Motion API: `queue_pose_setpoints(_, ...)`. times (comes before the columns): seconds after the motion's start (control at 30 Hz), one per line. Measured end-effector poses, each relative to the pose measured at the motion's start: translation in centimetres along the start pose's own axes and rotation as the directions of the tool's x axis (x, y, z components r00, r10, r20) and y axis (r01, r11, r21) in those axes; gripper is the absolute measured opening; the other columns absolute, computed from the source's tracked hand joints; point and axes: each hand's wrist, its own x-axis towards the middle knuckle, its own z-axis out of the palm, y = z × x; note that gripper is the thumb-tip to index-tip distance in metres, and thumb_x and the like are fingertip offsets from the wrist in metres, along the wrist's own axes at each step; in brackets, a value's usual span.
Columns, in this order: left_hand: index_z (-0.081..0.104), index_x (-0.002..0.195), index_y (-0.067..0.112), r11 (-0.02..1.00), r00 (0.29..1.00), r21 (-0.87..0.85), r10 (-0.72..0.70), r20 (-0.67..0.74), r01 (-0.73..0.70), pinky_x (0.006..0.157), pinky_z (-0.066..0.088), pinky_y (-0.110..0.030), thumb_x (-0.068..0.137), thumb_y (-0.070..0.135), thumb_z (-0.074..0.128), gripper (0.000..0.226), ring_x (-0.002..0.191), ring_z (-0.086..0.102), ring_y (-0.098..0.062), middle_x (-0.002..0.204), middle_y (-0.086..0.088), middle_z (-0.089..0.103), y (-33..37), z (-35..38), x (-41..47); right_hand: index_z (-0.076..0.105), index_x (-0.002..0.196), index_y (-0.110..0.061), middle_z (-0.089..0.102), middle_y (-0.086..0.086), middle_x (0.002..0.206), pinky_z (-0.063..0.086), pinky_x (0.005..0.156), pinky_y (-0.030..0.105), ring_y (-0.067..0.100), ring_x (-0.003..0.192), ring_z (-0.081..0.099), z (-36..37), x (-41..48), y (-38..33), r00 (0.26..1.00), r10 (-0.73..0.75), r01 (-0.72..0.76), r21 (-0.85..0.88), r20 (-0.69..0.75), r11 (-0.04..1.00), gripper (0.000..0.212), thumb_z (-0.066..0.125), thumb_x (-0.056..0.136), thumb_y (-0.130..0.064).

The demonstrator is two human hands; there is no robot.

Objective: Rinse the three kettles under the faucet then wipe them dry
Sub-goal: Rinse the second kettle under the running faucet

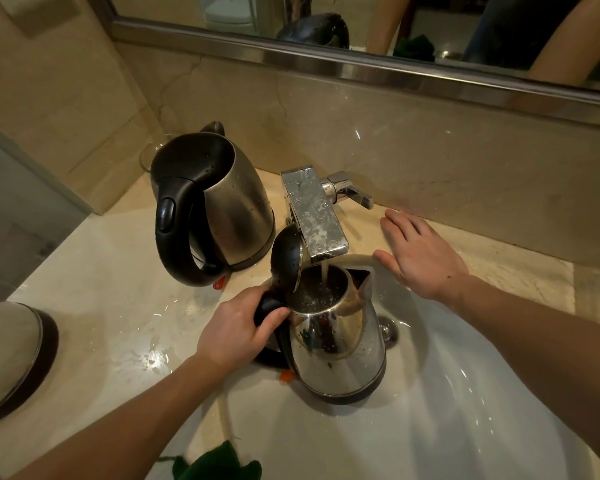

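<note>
Three kettles, two hands. Pale kettle (11,355) at the counter's (118,306) left edge. Left hand (236,330) grips the shiny kettle (340,355), lid up, wet, in the sink (464,393) under the running faucet (315,216). Right hand (419,251) lies flat on the far rim. Dull kettle (222,202) back-left.

A mirror-polished steel kettle (340,344) with a glossy black plastic lid (286,258) gleams; the brushed-steel kettle (236,209) with a smooth black plastic handle (177,233) is duller. The square chrome faucet (317,216) is water-spotted; the beige marble counter (118,306) shines wet; the white basin (464,393) looks glazed, smooth.
</note>
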Motion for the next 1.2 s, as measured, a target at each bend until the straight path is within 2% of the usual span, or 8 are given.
queue_pose_setpoints(0.23, 0.057, 0.123, 0.018, 1.0, 1.0, 0.002, -0.012, 0.0, 0.012, 0.079, 0.044, -0.02, 0.081, 0.069, 0.031, 0.07, 0.095, 0.06, -0.015, 0.11, 0.001, 0.066, -0.04, 0.04, -0.01, 0.025, 0.152, -0.01, 0.024, 0.009, 0.159, 0.013, 0.119, 0.036, 0.026, 0.145, 0.018, 0.06, 0.0, -0.01, 1.0, -0.002, 0.002, 0.003, -0.006, 1.0, 0.072, 0.014, 0.099, -0.056)
queue_pose_setpoints(0.53, 0.058, 0.119, 0.019, 1.0, 1.0, -0.008, -0.006, -0.005, 0.006, 0.077, 0.049, -0.025, 0.081, 0.079, 0.026, 0.078, 0.091, 0.06, -0.015, 0.104, 0.003, 0.066, -0.19, 0.04, -0.05, 0.031, 0.149, -0.008, 0.029, 0.01, 0.157, 0.017, 0.118, 0.037, 0.028, 0.143, 0.023, 0.24, 0.01, 0.06, 1.0, 0.001, -0.001, 0.013, -0.012, 1.0, 0.078, 0.007, 0.097, -0.06)
queue_pose_setpoints(0.67, 0.059, 0.119, 0.018, 1.0, 1.0, -0.011, -0.003, -0.011, 0.003, 0.076, 0.049, -0.027, 0.083, 0.068, 0.034, 0.066, 0.09, 0.061, -0.017, 0.103, 0.001, 0.066, -0.16, 0.06, -0.05, 0.031, 0.149, -0.007, 0.029, 0.011, 0.157, 0.017, 0.118, 0.038, 0.029, 0.142, 0.024, 0.26, 0.05, 0.12, 1.0, -0.001, 0.001, 0.015, -0.01, 1.0, 0.079, 0.006, 0.095, -0.06)
queue_pose_setpoints(0.83, 0.059, 0.118, 0.017, 1.0, 1.0, -0.018, -0.005, -0.01, 0.005, 0.077, 0.051, -0.029, 0.08, 0.081, 0.023, 0.083, 0.091, 0.061, -0.016, 0.104, 0.001, 0.066, 0.08, -0.12, -0.08, 0.031, 0.149, -0.007, 0.03, 0.01, 0.156, 0.017, 0.118, 0.037, 0.028, 0.142, 0.024, 0.26, 0.07, 0.07, 1.0, -0.002, 0.002, 0.013, -0.018, 1.0, 0.08, 0.006, 0.095, -0.06)
queue_pose_setpoints(1.07, 0.059, 0.119, 0.016, 1.0, 1.0, -0.004, -0.015, -0.001, 0.015, 0.077, 0.048, -0.025, 0.081, 0.073, 0.03, 0.075, 0.092, 0.061, -0.017, 0.105, -0.001, 0.066, 0.15, -0.1, -0.07, 0.026, 0.152, -0.009, 0.024, 0.008, 0.159, 0.012, 0.119, 0.034, 0.026, 0.145, 0.019, 0.04, -0.07, -0.04, 1.0, 0.002, -0.002, 0.003, -0.025, 1.0, 0.07, 0.018, 0.1, -0.056)
queue_pose_setpoints(1.2, 0.059, 0.117, 0.016, 1.0, 1.0, -0.004, -0.008, -0.011, 0.008, 0.075, 0.049, -0.025, 0.08, 0.08, 0.025, 0.081, 0.09, 0.061, -0.017, 0.103, 0.0, 0.066, 0.03, -0.08, -0.13, 0.026, 0.152, -0.01, 0.024, 0.008, 0.159, 0.012, 0.119, 0.035, 0.026, 0.145, 0.019, 0.11, -0.07, -0.03, 1.0, 0.002, -0.002, 0.002, -0.021, 1.0, 0.07, 0.017, 0.1, -0.056)
